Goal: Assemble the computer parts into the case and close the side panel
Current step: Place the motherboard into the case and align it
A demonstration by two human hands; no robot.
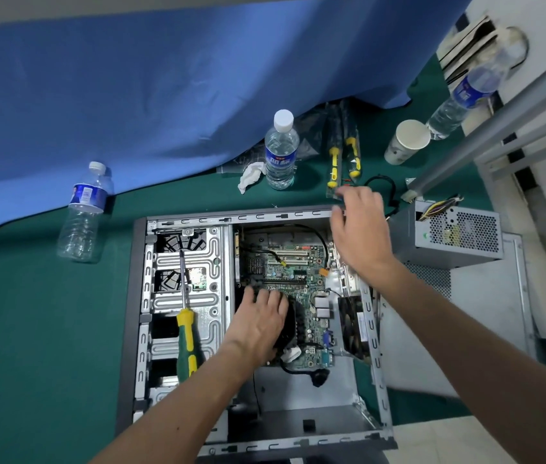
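The open computer case lies on its side on the green table. A green motherboard sits inside it. My left hand rests flat, fingers spread, on the black heatsink near the board's middle. Above the case's far right corner, my right hand hovers with fingers loosely bent, fingertips near a memory stick on the table; whether it holds anything is hidden. The grey power supply stands outside the case to the right. The side panel lies under it on the right.
A green-and-yellow screwdriver lies on the drive cage. Two yellow-handled tools, a water bottle, a crumpled tissue and a paper cup sit behind the case. An empty bottle stands at left. Blue cloth covers the back.
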